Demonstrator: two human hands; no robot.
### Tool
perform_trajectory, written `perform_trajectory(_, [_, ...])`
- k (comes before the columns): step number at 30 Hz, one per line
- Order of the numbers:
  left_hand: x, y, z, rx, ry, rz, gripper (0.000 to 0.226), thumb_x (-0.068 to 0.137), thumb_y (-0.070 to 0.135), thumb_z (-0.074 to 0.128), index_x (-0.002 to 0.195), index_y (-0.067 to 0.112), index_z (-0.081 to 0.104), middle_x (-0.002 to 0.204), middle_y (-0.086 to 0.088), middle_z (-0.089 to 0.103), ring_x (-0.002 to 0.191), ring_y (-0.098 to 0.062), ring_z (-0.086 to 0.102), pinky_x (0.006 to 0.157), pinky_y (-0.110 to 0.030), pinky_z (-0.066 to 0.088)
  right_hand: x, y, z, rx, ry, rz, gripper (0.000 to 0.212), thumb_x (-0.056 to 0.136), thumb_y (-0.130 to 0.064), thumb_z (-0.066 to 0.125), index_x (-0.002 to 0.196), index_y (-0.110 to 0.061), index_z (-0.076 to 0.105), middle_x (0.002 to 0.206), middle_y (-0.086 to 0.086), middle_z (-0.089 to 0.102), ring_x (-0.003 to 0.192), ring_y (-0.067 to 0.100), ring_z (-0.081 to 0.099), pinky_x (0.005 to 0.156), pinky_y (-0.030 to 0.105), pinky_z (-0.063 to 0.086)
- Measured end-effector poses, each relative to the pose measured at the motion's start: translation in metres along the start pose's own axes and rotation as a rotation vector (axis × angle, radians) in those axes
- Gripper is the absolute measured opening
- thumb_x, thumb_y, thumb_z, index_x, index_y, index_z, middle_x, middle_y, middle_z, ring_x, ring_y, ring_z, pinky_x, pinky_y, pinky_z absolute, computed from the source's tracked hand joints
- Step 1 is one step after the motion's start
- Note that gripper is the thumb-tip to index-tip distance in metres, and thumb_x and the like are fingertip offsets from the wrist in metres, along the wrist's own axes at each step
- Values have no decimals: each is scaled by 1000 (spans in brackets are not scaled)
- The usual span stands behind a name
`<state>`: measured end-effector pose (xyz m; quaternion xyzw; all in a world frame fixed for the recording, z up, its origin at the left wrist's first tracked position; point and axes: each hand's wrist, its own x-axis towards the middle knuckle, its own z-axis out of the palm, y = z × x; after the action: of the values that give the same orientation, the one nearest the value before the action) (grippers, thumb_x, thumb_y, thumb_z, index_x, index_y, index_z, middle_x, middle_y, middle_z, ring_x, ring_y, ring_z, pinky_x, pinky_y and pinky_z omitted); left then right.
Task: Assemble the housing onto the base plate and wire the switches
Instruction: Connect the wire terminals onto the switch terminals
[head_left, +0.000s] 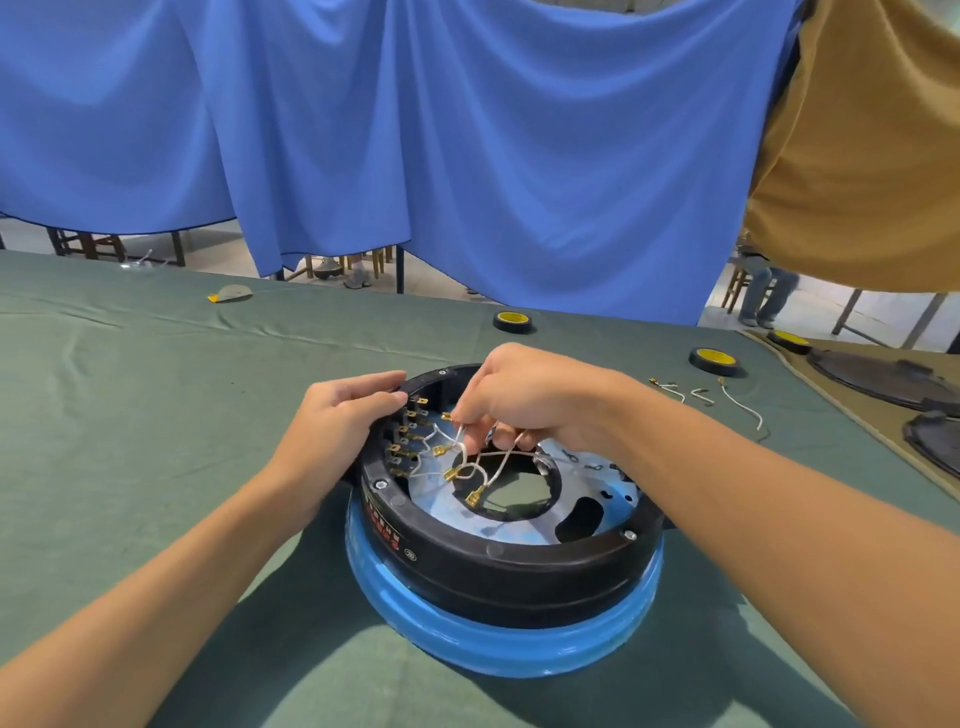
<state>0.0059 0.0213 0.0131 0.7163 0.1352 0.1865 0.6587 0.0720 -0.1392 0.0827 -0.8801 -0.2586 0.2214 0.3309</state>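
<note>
Centrally on the green-clothed counter: blue base plate carrying the black ring housing, already seated, with screw heads showing at its rim. Hands near each other, not touching. Left hand laid over the housing's far-left rim, fingers fairly straight, steadying. Right hand above the housing's hollow, pinching the white wires close to one brass connector. Switch terminals ranked along the inner left wall, several seemingly bare. Judged stage: wiring, partway. Probable faults from here: connector pushed onto the wrong terminal, owing to the crossed, looped leads; terminal blade bent by a skewed push; free connectors snagging in the tangle; housing sliding on loss of the left-hand brace.
</note>
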Motion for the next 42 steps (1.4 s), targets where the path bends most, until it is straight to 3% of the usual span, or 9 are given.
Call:
perform_trajectory(3, [-2,-4,4,-102,5,-31,28,89,8,62,115,10,71,100,-8,76,93,-23,72,87,-34,56,10,-3,2,61,20,41,15,93,-10,57,95,3,65,63,6,66,45,9,36,42,20,26])
perform_trajectory(5, [-1,-8,6,-165,35,-51,29,88,8,63,115,2,70,115,-15,70,109,-30,66,103,-44,48,16,-4,4,105,17,72,10,92,-7,56,89,1,62,64,8,64,45,10,34,40,19,23])
perform_trajectory(7, [0,-11,7,-217,42,-64,29,88,10,63,113,-3,69,125,-18,65,116,-33,62,107,-49,44,21,-3,6,102,16,99,10,91,-6,56,84,-2,62,64,8,63,45,10,36,38,16,26])
perform_trajectory(11, [-1,-12,8,-247,16,-62,18,90,9,60,93,1,76,103,-19,73,89,-29,71,93,-46,53,30,-2,10,19,31,101,12,92,-9,57,82,-6,63,63,4,63,42,8,43,39,16,33])
perform_trajectory(14, [-1,-12,8,-253,-6,-48,26,90,9,59,73,5,78,82,-17,75,70,-26,70,79,-40,55,35,0,11,24,31,103,11,92,-10,56,85,-7,64,66,3,62,45,8,45,40,18,35])
perform_trajectory(22, [2,-12,6,-237,-19,-33,22,92,9,56,87,5,77,88,-17,75,78,-28,72,87,-45,55,38,5,8,58,-39,109,10,93,-11,54,88,-8,62,67,1,57,51,10,43,41,19,35])
perform_trajectory(28, [0,-12,6,-221,-27,-27,31,92,11,57,70,11,79,79,-14,75,67,-23,71,73,-36,57,37,7,9,86,-42,98,10,94,-11,54,93,-8,63,69,1,58,54,9,42,44,19,35])
perform_trajectory(42, [0,-14,4,-206,-44,-10,30,92,13,57,72,13,80,81,-16,75,70,-24,71,72,-35,57,39,6,12,112,-19,123,14,93,-12,54,80,-10,60,62,0,54,50,10,40,41,19,32])
